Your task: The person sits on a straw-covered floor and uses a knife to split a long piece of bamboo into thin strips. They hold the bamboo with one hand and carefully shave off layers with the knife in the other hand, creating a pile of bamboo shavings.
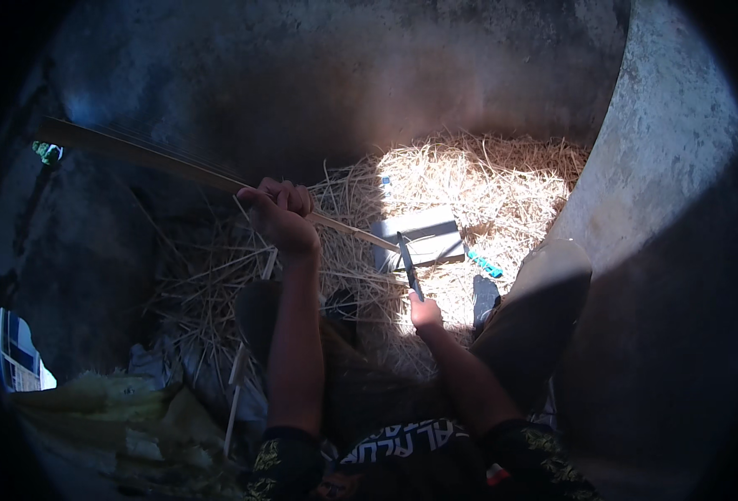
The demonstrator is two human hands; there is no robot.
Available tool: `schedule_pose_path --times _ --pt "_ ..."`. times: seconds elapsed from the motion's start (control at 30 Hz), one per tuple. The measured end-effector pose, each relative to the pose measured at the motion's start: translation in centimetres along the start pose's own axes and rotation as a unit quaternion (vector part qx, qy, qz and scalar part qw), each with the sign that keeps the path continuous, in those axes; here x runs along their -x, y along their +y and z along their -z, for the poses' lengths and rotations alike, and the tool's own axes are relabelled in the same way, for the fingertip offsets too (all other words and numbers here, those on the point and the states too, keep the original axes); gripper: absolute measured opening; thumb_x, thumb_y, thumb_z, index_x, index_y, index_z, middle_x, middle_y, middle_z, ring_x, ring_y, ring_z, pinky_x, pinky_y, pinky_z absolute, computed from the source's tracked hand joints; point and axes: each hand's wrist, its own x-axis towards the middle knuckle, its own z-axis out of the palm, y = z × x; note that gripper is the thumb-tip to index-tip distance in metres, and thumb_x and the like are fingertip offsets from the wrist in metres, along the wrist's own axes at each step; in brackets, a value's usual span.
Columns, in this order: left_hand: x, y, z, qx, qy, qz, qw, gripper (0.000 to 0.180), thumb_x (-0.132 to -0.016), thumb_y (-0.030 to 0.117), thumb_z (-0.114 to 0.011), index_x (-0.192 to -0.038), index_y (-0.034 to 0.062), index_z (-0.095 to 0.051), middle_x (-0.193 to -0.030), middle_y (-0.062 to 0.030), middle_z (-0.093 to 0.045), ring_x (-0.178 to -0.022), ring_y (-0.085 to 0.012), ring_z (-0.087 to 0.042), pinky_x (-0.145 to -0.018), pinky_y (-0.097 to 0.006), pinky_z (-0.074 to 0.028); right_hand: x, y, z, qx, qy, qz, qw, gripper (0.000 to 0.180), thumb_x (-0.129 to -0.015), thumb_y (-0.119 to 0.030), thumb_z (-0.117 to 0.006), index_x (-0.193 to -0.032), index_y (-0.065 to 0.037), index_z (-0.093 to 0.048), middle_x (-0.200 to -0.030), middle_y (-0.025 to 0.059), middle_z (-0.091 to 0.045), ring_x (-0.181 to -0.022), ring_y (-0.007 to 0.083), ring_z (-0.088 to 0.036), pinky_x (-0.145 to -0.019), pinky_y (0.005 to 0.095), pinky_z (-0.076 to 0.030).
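My left hand (281, 213) is closed around a long, pale, bamboo-like strip (160, 163). The strip runs from the upper left down to a flat grey block (429, 227), where its near end lies over the block's left part. In my right hand (425, 311) is a knife (411, 269), its dark narrow blade pointing away from me. The blade crosses the strip's end at the block; whether it touches or cuts in, I cannot tell. Right of the block lies a turquoise, slim plastic-looking tool (486, 264).
Pale shavings (502, 179) cover the floor around the block, brightly sunlit at right. A small blue piece (386, 179) lies among them. A curved concrete-like wall (669, 150) rises at right, a dark one (344, 75) ahead. Yellowish crumpled sheeting (127, 417) lies at lower left.
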Motion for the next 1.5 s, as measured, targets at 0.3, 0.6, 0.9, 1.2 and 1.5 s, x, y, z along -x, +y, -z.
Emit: schedule_pose_path --times 0.3,0.6,0.9,1.2,1.5 --pt "-0.2 3.8 -0.1 0.024 0.007 -0.078 0.997 0.066 -0.09 0.077 -0.034 -0.064 0.0166 -0.027 -0.049 0.0048 -0.017 -0.042 -0.0077 -0.01 -0.042 -0.028 -0.011 3.3 -3.3 2.0 0.024 0.065 0.136 0.988 0.049 -0.092 -0.051 -0.055 -0.099 -0.005 -0.068 -0.08 0.0219 -0.069 -0.083 0.0427 -0.068 -0.078 0.0525 -0.052" --pt "-0.3 11.2 3.2 0.078 0.018 -0.165 0.983 0.064 -0.094 0.073 -0.034 -0.062 0.0178 -0.027 -0.049 0.0047 -0.017 -0.043 -0.0078 -0.008 -0.043 -0.029 -0.007 7.6 -9.3 5.5 -0.119 0.054 0.47 0.873 0.031 -0.091 -0.035 -0.065 -0.082 -0.007 -0.057 -0.065 0.0169 -0.065 -0.061 0.0374 -0.067 -0.056 0.0475 -0.053" --pt "3.1 20.6 5.7 0.154 -0.175 -0.168 0.958 0.06 -0.098 0.065 -0.039 -0.062 0.0179 -0.032 -0.049 0.0045 -0.018 -0.045 -0.0073 -0.009 -0.045 -0.028 -0.01 2.0 -4.3 3.5 -0.083 0.137 0.054 0.986 0.047 -0.096 -0.047 -0.052 -0.092 -0.002 -0.067 -0.08 0.0235 -0.068 -0.081 0.0416 -0.067 -0.073 0.0508 -0.05" --pt "2.1 16.9 4.0 0.166 -0.18 -0.172 0.954 0.065 -0.096 0.07 -0.034 -0.061 0.0149 -0.034 -0.048 0.0035 -0.021 -0.044 -0.0086 -0.011 -0.045 -0.029 -0.013 2.3 -7.2 3.9 -0.313 0.134 0.204 0.918 0.032 -0.099 -0.029 -0.058 -0.085 -0.001 -0.06 -0.059 -0.0002 -0.048 -0.056 0.0087 -0.041 -0.054 0.0311 -0.037" --pt "2.6 9.4 0.2 0.147 -0.172 -0.063 0.972 0.061 -0.093 0.074 -0.034 -0.083 0.0138 -0.036 -0.048 0.0035 -0.025 -0.044 -0.0089 -0.013 -0.045 -0.028 -0.016 1.9 -7.4 3.9 -0.378 0.126 0.187 0.898 0.035 -0.098 -0.029 -0.059 -0.078 0.0 -0.057 -0.059 0.0038 -0.049 -0.057 0.0121 -0.045 -0.057 0.0344 -0.04"
